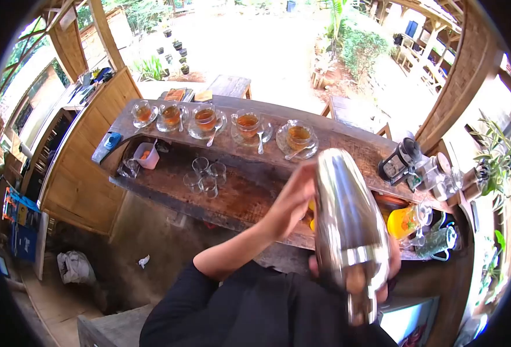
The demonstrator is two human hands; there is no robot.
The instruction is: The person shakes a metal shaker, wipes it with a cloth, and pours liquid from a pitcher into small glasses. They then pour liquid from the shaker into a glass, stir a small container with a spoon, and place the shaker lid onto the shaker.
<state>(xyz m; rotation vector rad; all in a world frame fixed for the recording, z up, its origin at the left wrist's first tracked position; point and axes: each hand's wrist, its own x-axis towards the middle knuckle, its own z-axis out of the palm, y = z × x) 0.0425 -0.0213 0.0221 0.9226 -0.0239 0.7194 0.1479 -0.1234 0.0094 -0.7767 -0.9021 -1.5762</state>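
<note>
Steel shaker point(348, 220): centre-right of view, held in the air over the near edge of the counter. It is tilted, with the capped end toward the camera at 6 o'clock and the rounded end at 12. The cap end is blurred.
Left hand point(293, 202): at 9 o'clock of the shaker, palm pressed on its upper side, fingers wrapped behind and out of sight.
Right hand point(390, 263): clasped around the lower body at 5 o'clock and mostly hidden by the metal. Only finger edges show on either side.
Sleeve: dark, pushed up on the left forearm. The right arm is hidden.
Counter point(348, 141): rough wood, running from 10 to 3 o'clock.
Tea cups point(247, 122): five glass cups on saucers in a row along the far plank, with amber liquid. Spoons lie by some of them.
Small glasses point(204, 175): four in a cluster on the lower plank at 9 o'clock, contents unclear.
Pink tub point(146, 155): left of the glasses, something orange inside.
French press point(399, 163): at 2 o'clock, contents unreadable.
Orange pitcher point(402, 222): at 3 o'clock, partly behind the shaker.
Green jug point(436, 243): just right of the pitcher, distorted by the lens edge.
</note>
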